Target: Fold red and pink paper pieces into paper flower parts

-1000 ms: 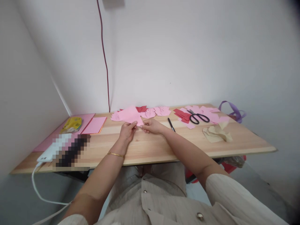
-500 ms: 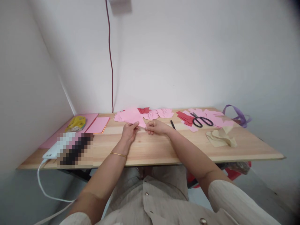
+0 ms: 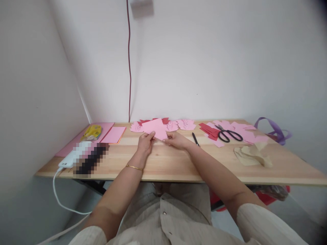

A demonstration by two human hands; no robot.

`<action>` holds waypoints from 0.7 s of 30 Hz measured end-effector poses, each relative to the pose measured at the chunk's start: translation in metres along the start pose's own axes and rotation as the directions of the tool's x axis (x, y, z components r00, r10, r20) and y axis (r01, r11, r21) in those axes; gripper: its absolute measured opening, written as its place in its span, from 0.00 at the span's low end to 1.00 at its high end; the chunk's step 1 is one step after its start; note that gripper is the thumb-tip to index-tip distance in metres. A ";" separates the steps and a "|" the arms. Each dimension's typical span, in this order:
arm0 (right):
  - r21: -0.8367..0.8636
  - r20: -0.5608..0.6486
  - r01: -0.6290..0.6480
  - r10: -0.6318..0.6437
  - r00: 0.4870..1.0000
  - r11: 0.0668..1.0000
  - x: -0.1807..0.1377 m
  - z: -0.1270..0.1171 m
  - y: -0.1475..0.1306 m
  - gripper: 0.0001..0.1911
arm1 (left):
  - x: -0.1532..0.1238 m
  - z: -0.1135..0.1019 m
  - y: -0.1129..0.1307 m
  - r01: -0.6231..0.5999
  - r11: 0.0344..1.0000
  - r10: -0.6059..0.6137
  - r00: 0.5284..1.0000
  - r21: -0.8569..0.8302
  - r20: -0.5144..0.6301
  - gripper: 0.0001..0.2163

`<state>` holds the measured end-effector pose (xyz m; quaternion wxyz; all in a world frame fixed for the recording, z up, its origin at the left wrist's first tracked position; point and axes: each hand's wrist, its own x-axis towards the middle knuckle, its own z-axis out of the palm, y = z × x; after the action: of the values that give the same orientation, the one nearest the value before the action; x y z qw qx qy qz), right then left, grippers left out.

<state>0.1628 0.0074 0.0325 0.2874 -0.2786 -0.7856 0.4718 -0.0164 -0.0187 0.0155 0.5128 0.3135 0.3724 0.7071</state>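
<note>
A sheet of pink paper (image 3: 155, 128) is held up a little above the table between my two hands. My left hand (image 3: 145, 143) pinches its lower left edge with the thumb on top. At the lower right corner, my right hand (image 3: 175, 140) grips it between thumb and fingers. Behind the sheet lie pink paper cutouts with jagged edges (image 3: 186, 124) and red ones (image 3: 165, 120), partly covered by it. A black pen (image 3: 195, 139) rests on the table to the right of my right hand.
Black-handled scissors (image 3: 231, 135) lie on pink scraps (image 3: 245, 132) beside red paper pieces (image 3: 208, 130). Crumpled tan paper (image 3: 254, 156) and purple ribbon (image 3: 279, 134) are at the right. At the left are pink sheets (image 3: 113, 134), a yellow packet (image 3: 92, 132) and a white power bank (image 3: 74, 154) with a cable.
The pink sheet has been lowered and turned flatter, showing more of the cutouts behind it. Both hands still hold it. The whole view has shifted slightly to the left.
</note>
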 end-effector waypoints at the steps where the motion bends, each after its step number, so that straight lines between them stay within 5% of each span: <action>1: 0.001 0.010 -0.006 0.006 1.000 1.000 -0.001 -0.002 0.001 0.12 | 0.001 -0.001 0.003 -0.004 1.000 0.003 1.000 -0.030 -0.028 0.15; 6: 0.024 0.099 -0.032 0.029 0.995 0.999 -0.004 -0.006 -0.001 0.12 | 0.004 -0.007 0.007 0.018 0.998 -0.020 0.999 -0.068 -0.027 0.14; 13: 0.162 -0.261 0.027 0.016 0.965 0.986 0.003 0.000 0.000 0.16 | 0.000 -0.002 0.005 0.030 0.999 -0.031 0.997 0.015 0.075 0.14; 21: 0.196 -0.256 0.059 -0.006 0.967 0.979 0.006 -0.007 0.007 0.16 | -0.001 -0.001 0.005 0.015 0.997 -0.022 0.994 0.072 0.103 0.14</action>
<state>0.1653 0.0183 0.0303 0.4203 -0.2932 -0.6947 0.5047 -0.0192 -0.0212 0.0196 0.5264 0.3642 0.3731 0.6716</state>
